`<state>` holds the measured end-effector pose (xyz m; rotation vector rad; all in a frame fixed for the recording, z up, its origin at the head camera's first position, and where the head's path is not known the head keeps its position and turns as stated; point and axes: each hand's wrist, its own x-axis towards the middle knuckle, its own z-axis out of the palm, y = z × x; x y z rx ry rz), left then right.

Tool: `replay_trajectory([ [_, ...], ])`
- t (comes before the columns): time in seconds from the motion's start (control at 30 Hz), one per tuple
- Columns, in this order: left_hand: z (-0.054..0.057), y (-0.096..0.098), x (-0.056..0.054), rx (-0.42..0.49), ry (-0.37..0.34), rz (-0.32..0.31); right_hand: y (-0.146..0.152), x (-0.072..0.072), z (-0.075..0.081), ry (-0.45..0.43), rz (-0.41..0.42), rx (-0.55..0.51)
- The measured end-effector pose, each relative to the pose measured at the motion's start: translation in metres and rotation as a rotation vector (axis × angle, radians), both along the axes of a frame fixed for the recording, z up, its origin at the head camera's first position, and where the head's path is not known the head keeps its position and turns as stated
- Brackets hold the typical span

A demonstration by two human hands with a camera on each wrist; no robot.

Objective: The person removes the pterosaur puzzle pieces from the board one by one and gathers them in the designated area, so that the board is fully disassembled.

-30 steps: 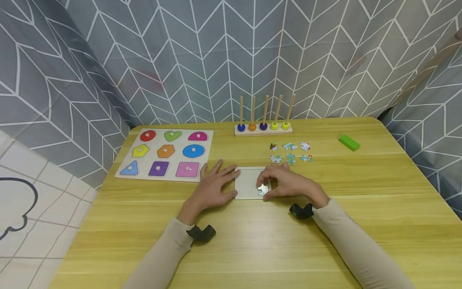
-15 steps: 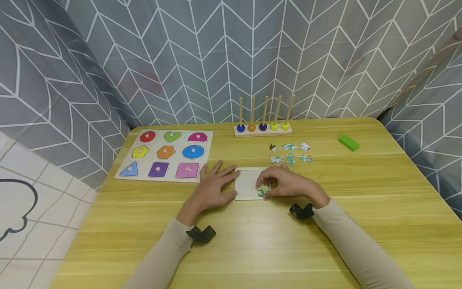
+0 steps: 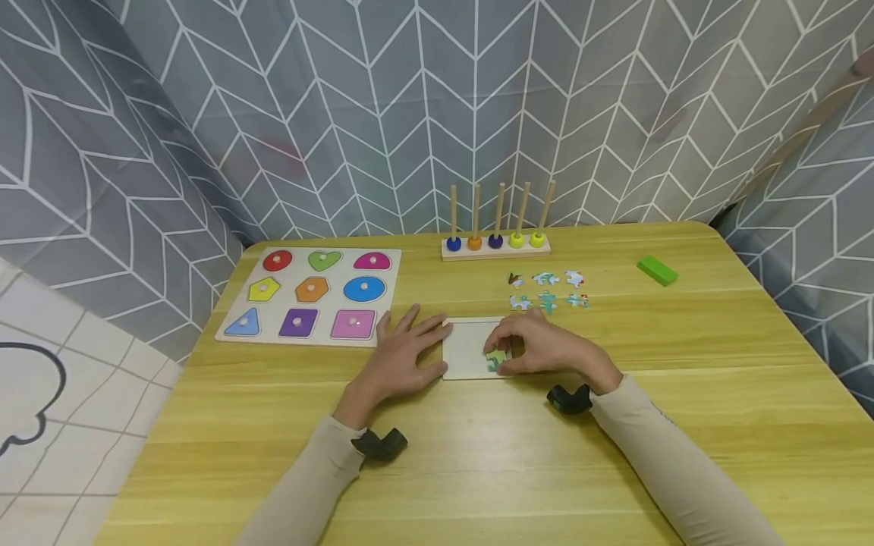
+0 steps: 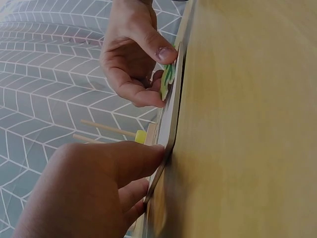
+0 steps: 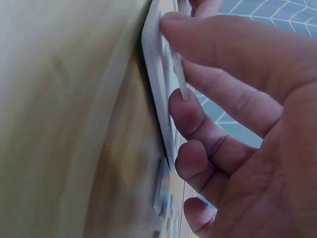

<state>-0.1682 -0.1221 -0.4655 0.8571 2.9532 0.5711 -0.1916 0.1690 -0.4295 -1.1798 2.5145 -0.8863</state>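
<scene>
A shallow off-white puzzle tray [image 3: 466, 350] lies on the wooden table between the two hands. My left hand [image 3: 408, 356] rests at its left side, fingers spread, with the thumb and fingertips touching the edge. Over the tray's lower right corner my right hand [image 3: 536, 345] pinches a green jigsaw piece [image 3: 495, 359] between thumb and fingers. Seen from the left wrist, that jigsaw piece [image 4: 167, 82] is tilted, close over the tray's surface. Behind the right hand lie several loose jigsaw pieces [image 3: 547, 300] in two rows; the hand partly hides others.
A knobbed shape board [image 3: 269, 327] lies at the left, its corner by the left fingers. At the back stands a peg rack [image 3: 495, 249] with coloured beads. A green block [image 3: 658, 270] sits at the right rear. A patterned curtain [image 3: 437, 114] hangs behind the table [image 3: 478, 470].
The jigsaw piece in my right hand has turned from a pale, shiny look to green and sits slightly lower at the tray's corner. My left hand stays at the tray's edge.
</scene>
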Motion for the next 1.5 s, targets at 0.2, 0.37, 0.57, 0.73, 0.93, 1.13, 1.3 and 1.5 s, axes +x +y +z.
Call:
replay_trajectory([
  [0.2,0.0,0.0,0.0,0.011,0.0,-0.002,0.006,-0.004,0.001,-0.032,-0.032,-0.015],
  [0.37,-0.001,-0.001,0.0,0.009,0.002,-0.004,0.014,-0.007,0.001,-0.019,-0.074,-0.042],
  [0.57,-0.001,-0.002,-0.001,0.011,-0.002,-0.008,0.028,-0.015,-0.001,0.059,-0.144,-0.098],
  [0.73,-0.001,-0.002,0.0,0.01,-0.002,-0.011,0.042,-0.02,0.001,0.08,-0.205,-0.113],
  [0.93,-0.001,-0.002,0.0,0.011,0.007,-0.013,0.054,-0.023,0.006,0.095,-0.268,-0.063],
  [1.13,-0.001,-0.001,-0.001,0.007,0.005,-0.013,0.061,-0.023,0.008,0.137,-0.303,-0.018],
  [1.3,0.0,0.0,-0.001,0.004,0.006,-0.01,0.066,-0.024,0.01,0.121,-0.32,-0.017],
  [1.5,0.001,-0.001,0.001,0.008,0.0,-0.004,0.073,-0.023,0.01,0.108,-0.338,0.009],
])
